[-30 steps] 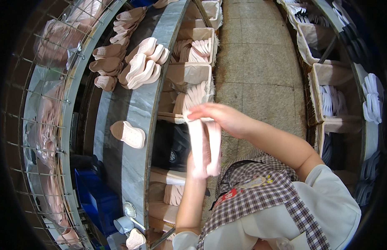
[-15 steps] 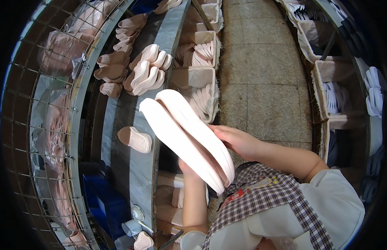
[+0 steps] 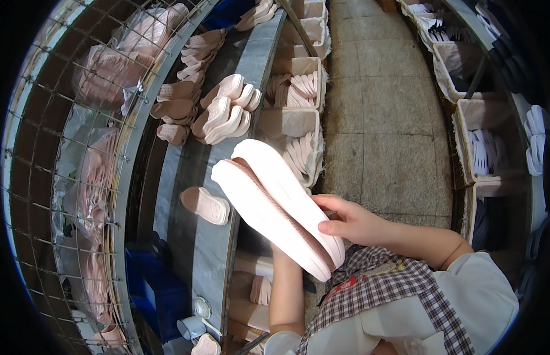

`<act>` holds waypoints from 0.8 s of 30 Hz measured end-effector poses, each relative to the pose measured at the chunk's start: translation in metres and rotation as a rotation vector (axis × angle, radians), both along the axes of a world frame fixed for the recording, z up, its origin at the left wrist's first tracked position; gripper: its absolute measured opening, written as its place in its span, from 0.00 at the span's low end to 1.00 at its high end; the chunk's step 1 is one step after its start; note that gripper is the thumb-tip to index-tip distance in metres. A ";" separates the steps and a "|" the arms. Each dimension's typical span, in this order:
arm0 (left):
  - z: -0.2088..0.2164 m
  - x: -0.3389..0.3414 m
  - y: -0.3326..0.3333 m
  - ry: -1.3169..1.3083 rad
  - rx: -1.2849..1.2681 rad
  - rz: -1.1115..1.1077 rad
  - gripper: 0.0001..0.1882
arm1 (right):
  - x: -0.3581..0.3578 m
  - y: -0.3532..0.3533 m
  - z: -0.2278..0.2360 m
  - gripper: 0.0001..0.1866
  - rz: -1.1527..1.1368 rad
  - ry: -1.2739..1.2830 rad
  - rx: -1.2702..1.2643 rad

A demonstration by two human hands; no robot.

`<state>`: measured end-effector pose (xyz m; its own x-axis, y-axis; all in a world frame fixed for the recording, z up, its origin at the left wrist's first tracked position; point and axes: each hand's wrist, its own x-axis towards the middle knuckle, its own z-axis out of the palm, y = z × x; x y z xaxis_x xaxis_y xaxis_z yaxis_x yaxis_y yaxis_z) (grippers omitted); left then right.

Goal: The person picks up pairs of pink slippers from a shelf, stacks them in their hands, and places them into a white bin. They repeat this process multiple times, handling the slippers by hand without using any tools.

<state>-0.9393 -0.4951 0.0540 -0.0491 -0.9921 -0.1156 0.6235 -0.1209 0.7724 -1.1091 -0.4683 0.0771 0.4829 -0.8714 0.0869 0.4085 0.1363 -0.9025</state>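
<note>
A pair of pale pink shoes (image 3: 274,219) is held side by side in front of me, tilted, with a dark gap between them. My right hand (image 3: 352,220) is closed on the right shoe near its lower end, the thumb on its near face and the fingers at its outer edge. Behind the left shoe, my left hand (image 3: 280,252) bears it from below; its fingers are hidden. On the grey bench (image 3: 207,260) to the left lies a single pink clog (image 3: 205,205) with holes in its upper.
Stacked pink shoes (image 3: 226,112) stand farther up the bench. Below it sit a blue crate (image 3: 153,290) and a light-blue mug (image 3: 191,327). Lined bins (image 3: 298,142) of shoe parts flank the stone-tiled aisle (image 3: 384,118). A wire mesh (image 3: 68,177) runs along the left.
The view has shifted, so the bench and shoes appear farther right and lower. My right hand has moved down along the right shoe, its thumb now on the near face.
</note>
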 end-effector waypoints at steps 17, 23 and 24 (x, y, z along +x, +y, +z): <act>-0.002 0.016 0.003 -0.019 -0.228 -0.132 0.28 | -0.002 0.012 0.022 0.44 -0.050 0.186 -0.093; -0.007 0.023 0.002 0.004 -0.193 -0.136 0.30 | -0.003 0.015 0.023 0.46 -0.036 0.246 -0.118; -0.008 0.024 0.002 0.010 -0.185 -0.141 0.30 | -0.003 0.015 0.023 0.47 -0.021 0.253 -0.124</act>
<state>-0.9151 -0.4928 0.0455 -0.1885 -0.9796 0.0690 0.6183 -0.0639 0.7833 -1.1123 -0.4534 0.1000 0.4850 -0.8715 0.0721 0.1693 0.0127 -0.9855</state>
